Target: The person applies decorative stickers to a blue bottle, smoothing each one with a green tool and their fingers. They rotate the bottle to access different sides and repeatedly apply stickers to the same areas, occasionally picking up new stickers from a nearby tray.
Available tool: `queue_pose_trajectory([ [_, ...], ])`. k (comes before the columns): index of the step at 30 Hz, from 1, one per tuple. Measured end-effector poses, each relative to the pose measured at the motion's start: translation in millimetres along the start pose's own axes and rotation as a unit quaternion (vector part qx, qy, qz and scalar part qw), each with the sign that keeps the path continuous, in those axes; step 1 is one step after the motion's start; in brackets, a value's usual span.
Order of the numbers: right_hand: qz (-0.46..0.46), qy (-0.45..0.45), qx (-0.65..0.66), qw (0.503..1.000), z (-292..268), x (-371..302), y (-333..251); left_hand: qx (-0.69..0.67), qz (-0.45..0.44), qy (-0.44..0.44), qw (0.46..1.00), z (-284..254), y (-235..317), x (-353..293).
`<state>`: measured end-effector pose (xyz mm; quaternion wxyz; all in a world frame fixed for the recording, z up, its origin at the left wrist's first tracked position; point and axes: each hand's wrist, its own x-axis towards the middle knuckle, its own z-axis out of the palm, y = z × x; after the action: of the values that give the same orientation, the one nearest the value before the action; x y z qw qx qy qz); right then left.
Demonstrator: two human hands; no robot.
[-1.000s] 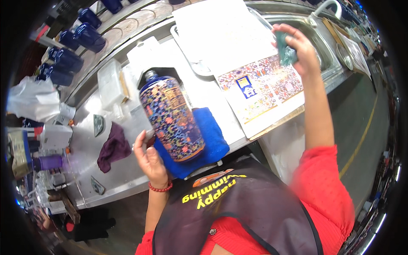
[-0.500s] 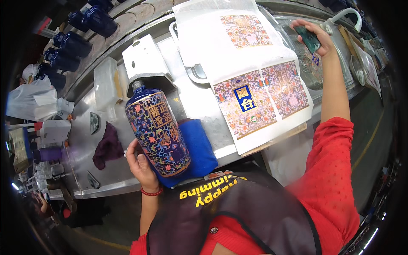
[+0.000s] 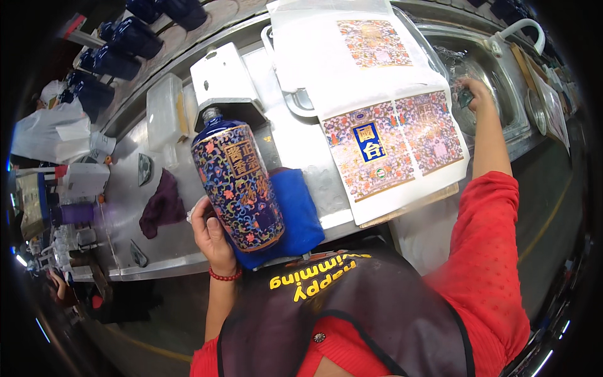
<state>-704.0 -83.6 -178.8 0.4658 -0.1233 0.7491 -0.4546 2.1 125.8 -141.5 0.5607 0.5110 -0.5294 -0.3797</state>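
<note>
A dark blue bottle (image 3: 240,188) with a dense flower pattern and a silvery neck leans over a folded blue cloth (image 3: 300,210) at the counter's front edge. Curled against its lower left side is my left hand (image 3: 215,242), with a small white bit at its fingertips. My right hand (image 3: 481,94) reaches down into the metal sink (image 3: 512,116), closed on a dark green flat scraper (image 3: 465,98). Between the hands lies a white sheet (image 3: 342,97) printed with flowered decals.
Two more dark green flat pieces, one (image 3: 144,169) farther and one (image 3: 138,253) nearer, flank a dark purple cloth (image 3: 162,204). A white stand (image 3: 223,78) and a clear plastic box (image 3: 164,110) stand behind. A white faucet (image 3: 527,28) arches over the sink; blue bottles (image 3: 135,38) line the far left.
My right hand has lowered the dark green scraper from above the sink down into it. My left hand stays at the bottle. The whole view has shifted slightly.
</note>
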Motion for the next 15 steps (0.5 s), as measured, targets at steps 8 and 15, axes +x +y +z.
queue_pose_trajectory([
  [8, -0.297, -0.232, -0.18, 0.909, 78.4, -118.9, -109.0, 0.139, 0.056, 0.001, 0.989, 3.6, 17.9, 6.8],
  [15, -0.521, -0.201, -0.311, 0.769, 180.9, -287.9, -19.9, 0.118, 0.138, -0.059, 0.982, -0.5, 40.9, 28.5],
])
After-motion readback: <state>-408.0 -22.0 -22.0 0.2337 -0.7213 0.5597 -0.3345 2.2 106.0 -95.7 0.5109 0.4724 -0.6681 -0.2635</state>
